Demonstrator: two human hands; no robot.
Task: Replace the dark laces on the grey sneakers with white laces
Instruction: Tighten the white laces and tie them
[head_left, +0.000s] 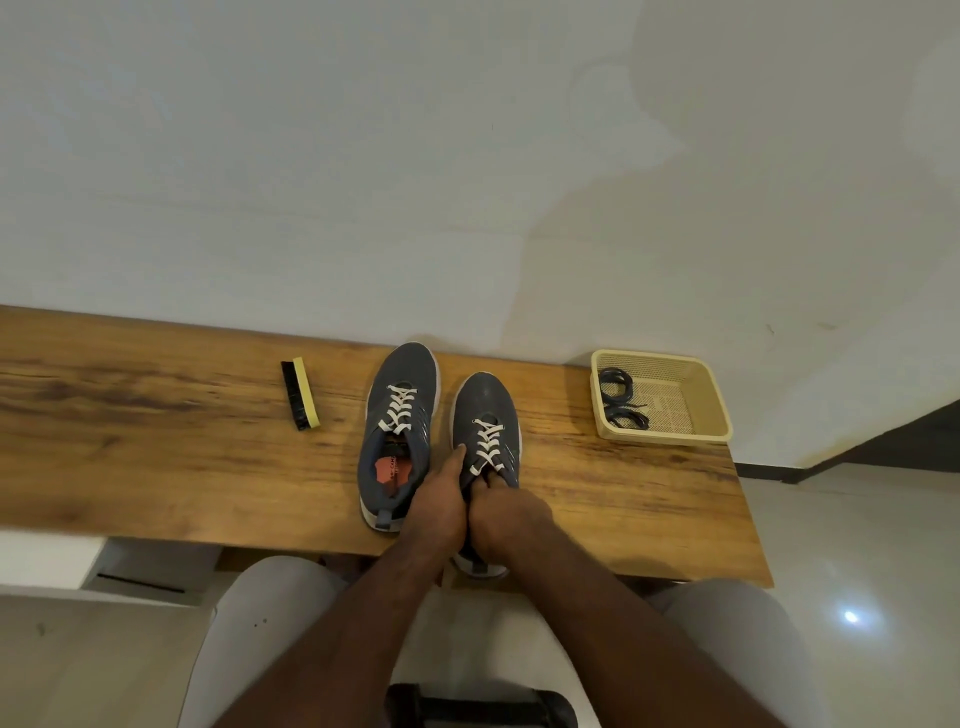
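a: checking status. both sneakers sit on the bench (156, 415), toes to the wall. left sneaker (397, 415) and right sneaker (485, 415) both carry white laces (399, 408). dark laces (621, 400) lie coiled in the basket (711, 415), well apart from the work.

b: hand state?

a: left hand (439, 506) grips the collar of the right sneaker, thumb along its inner side. right hand (506, 514) is curled at the tongue, fingers at the lowest lace crossing; whether it pinches a lace end, i cannot tell. judged step: finishing or tucking the last ends.

b: hazards?

a: the right sneaker's heel overhangs the near edge. a pull toward the body could slide it off the bench. uneven tension could leave one lace end short.

b: clearance?

a: the sneakers are just beside each other; a sideways push would shift the left one. the brush (301, 395) lies left, apart. open bench shows on both sides; the wall closes the far edge.
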